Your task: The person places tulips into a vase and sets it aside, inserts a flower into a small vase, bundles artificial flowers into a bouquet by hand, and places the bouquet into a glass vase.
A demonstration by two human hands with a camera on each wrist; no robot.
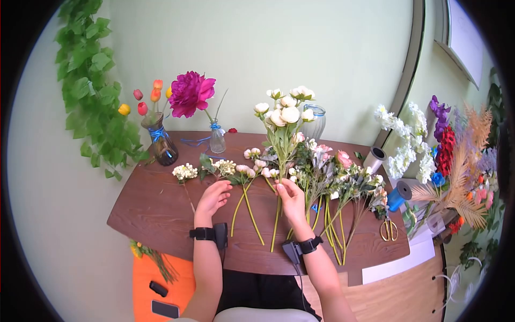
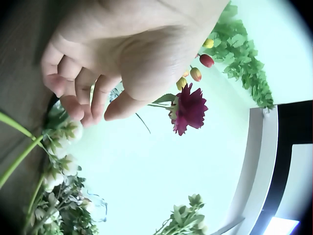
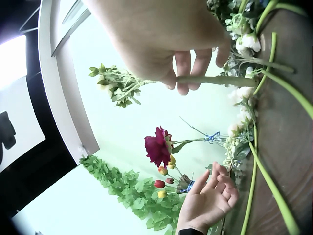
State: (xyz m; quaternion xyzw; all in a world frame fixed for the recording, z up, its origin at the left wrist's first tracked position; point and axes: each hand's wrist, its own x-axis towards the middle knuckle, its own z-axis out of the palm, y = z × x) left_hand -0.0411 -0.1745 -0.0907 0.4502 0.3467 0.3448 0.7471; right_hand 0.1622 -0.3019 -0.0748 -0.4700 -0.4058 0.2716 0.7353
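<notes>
White peony spray (image 1: pixel 285 140), its blooms (image 1: pixel 290 115) just left of the ribbed glass vase (image 1: pixel 315 127), its stem (image 1: pixel 276 225) pinched by the right hand (image 1: pixel 291 199) while the empty left hand (image 1: pixel 213 199) is loosely curled, should prove light and springy, best held low, off the soft blooms.

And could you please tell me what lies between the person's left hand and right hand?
Two crossed green stems lie on the table between the left hand and the right hand, as the head view shows.
</notes>
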